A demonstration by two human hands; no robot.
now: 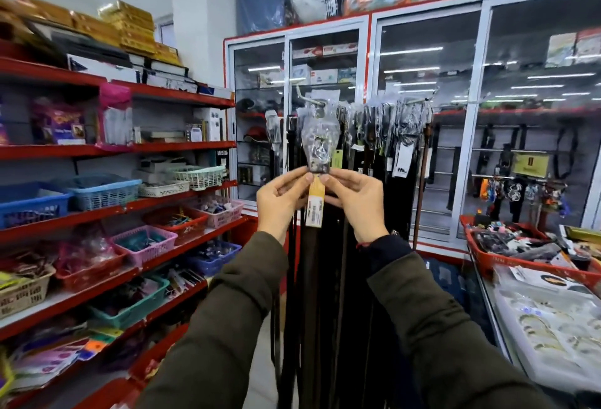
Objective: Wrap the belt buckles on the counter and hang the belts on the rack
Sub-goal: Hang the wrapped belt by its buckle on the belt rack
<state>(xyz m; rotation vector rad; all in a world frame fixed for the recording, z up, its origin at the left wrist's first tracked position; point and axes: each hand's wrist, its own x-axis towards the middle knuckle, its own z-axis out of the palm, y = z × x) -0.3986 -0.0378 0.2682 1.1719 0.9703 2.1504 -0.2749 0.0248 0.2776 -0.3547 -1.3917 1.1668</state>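
A dark belt (320,278) hangs straight down in front of me. Its buckle (319,148) is wrapped in clear plastic and hangs from a hook of the rack (300,91). A yellow price tag (315,207) dangles just below the buckle. My left hand (281,203) and my right hand (356,200) pinch the belt from either side, right under the wrapped buckle. Several other belts (396,135) with plastic-wrapped buckles hang in a row to the right on the same rack.
Red shelves (182,99) with baskets of small goods run along the left. Glass-door cabinets (426,115) stand behind the rack. At the right, a red basket (481,255) of items sits on a glass counter (553,327) with jewellery.
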